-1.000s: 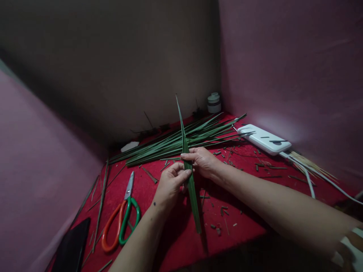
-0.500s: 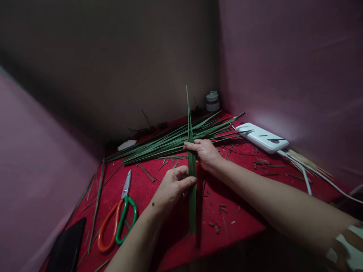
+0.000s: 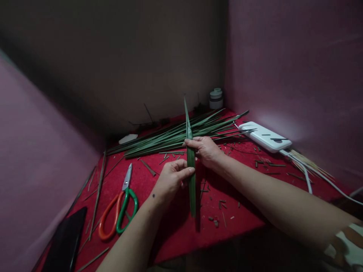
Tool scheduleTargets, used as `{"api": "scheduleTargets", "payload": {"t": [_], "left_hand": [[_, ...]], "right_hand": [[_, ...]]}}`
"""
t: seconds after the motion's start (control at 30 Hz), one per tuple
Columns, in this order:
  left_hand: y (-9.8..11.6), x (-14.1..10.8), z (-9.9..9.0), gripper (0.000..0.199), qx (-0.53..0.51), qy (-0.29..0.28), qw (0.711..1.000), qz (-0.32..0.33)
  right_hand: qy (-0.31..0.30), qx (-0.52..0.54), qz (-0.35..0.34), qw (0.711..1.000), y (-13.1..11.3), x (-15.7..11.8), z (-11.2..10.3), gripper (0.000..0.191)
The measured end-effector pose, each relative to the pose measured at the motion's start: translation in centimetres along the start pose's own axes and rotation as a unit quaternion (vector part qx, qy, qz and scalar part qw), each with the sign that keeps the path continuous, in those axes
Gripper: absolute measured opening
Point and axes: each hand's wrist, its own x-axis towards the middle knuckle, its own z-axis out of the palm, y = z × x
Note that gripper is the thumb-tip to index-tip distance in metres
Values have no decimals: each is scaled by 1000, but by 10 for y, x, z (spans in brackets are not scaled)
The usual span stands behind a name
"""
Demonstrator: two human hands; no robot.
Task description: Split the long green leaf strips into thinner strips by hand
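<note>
A long green leaf strip [image 3: 192, 189] stands upright in front of me, narrowing to a thin tip at its far end. My left hand [image 3: 173, 176] pinches it around the middle between thumb and fingers. Farther up, my right hand [image 3: 205, 150] grips the same strip, its thumb laid across the front. Behind both hands lies a pile of long narrow green leaves [image 3: 159, 140]. To the left of my left hand rest scissors [image 3: 126, 200] with one orange and one green handle, blades pointing away.
A white power bank [image 3: 265, 136] with white cables [image 3: 320, 175] lies at the right. A black phone-like slab [image 3: 66, 240] is at the lower left. Leaf scraps [image 3: 215, 223] litter the red cloth [image 3: 170, 243]. A small white jar [image 3: 216, 99] stands in the back corner between walls.
Both hands and the leaf strip have moved slightly up in view, and my left hand is a little nearer my right. The camera view has shifted slightly.
</note>
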Motion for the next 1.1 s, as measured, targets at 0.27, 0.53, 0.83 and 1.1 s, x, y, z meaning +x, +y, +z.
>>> {"api": "scheduleTargets", "payload": {"t": [0.27,0.53,0.83,1.1], "left_hand": [[-4,5,-6,25,-30,44,999,5],[1,2,1,22,-10,32,999,-23],[1,5,-5,21,-6,54,998,-16],[-3,6,-7,21,-78,93,992,-25]], "right_hand": [[-67,-12,28,997,10,-7,5,21],[-5,-48,-29,998,4,0,-3,19],[-38,-89,-24,995,6,-7,2,14],[-102,-134,-30,985,5,-14,7,4]]}}
